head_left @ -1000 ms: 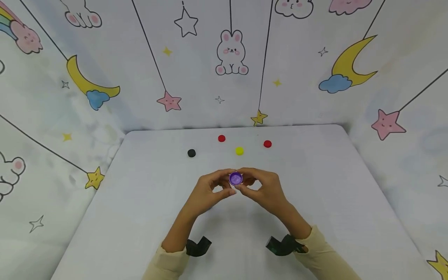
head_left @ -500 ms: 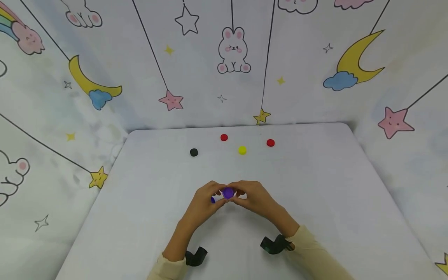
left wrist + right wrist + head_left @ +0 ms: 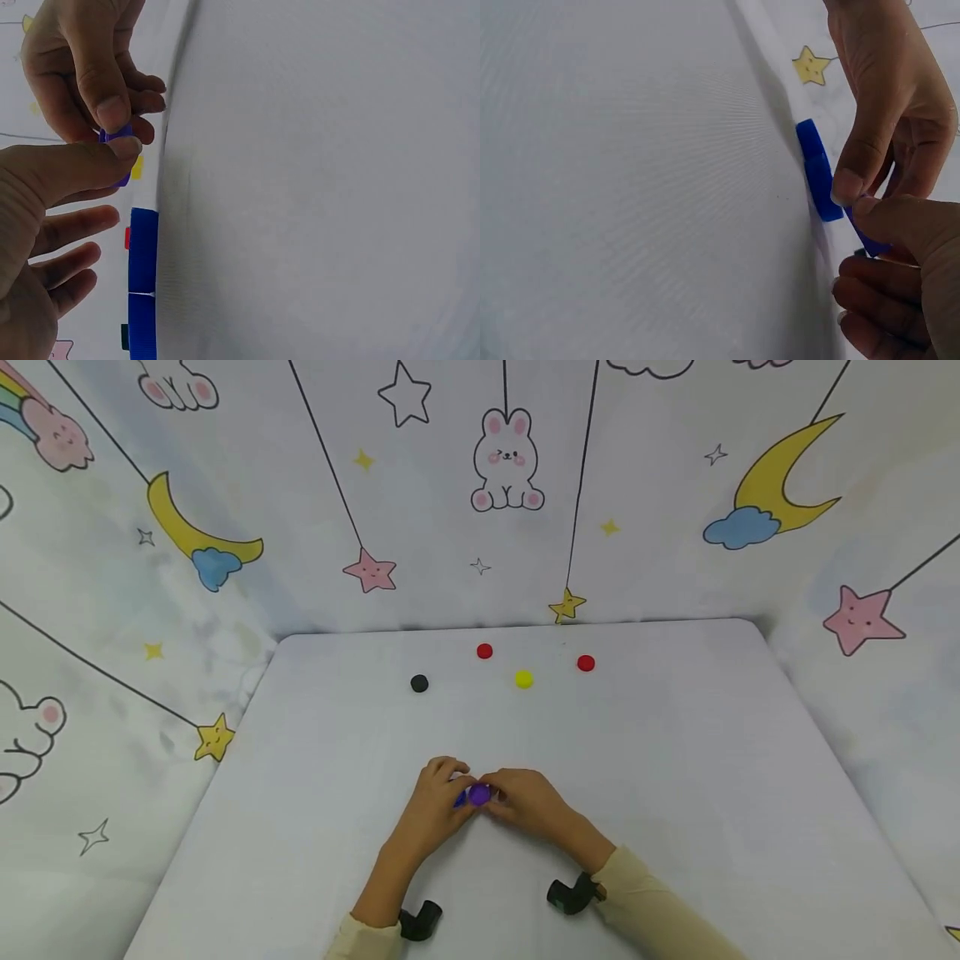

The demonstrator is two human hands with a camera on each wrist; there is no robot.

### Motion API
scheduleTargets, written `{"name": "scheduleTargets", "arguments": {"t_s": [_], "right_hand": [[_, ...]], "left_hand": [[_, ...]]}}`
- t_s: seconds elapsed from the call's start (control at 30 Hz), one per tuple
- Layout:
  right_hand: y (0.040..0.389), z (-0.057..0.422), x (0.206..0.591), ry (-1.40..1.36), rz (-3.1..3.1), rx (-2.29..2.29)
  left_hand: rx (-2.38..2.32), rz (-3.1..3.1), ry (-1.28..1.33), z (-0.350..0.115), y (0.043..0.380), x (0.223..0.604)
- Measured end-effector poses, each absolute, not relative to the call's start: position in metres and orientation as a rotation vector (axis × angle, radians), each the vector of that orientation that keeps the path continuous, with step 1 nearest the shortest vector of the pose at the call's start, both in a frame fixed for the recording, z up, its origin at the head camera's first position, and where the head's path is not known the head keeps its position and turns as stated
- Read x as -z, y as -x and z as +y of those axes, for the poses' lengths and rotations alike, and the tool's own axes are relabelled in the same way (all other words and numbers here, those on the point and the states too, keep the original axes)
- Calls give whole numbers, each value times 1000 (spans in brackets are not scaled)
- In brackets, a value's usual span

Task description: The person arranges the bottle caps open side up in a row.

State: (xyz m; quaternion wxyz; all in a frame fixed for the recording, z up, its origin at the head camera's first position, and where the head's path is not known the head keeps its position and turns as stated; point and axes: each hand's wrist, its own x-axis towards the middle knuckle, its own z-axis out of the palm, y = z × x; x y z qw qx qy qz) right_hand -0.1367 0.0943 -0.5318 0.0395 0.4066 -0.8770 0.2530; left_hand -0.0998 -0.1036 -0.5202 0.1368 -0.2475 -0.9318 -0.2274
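Backdrop: pale cartoon-printed cloth, standing beyond the purple cap.
Surface: white, stretching to every side of the purple cap.
Sleeves: beige, on the purple cap's near side, a dark wrist camera by each.
Left hand: pinches the purple cap from its left.
Right hand: pinches it from its right.
Blue caps: two, side by side, just left of the purple cap.
Purple cap: between both hands; whether it touches the surface, I cannot tell.
Discs: beyond the purple cap; black disc leftward, red disc nearly straight behind, yellow disc slightly right, second red disc farther right.
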Motion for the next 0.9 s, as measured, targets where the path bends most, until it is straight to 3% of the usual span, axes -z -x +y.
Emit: {"name": "scheduleTargets", "arguments": {"t_s": [0.9], "right_hand": [[136,76,541,-1115,-2776,-711]], "left_hand": [[521,-2831,613,-111,97,530]]}}
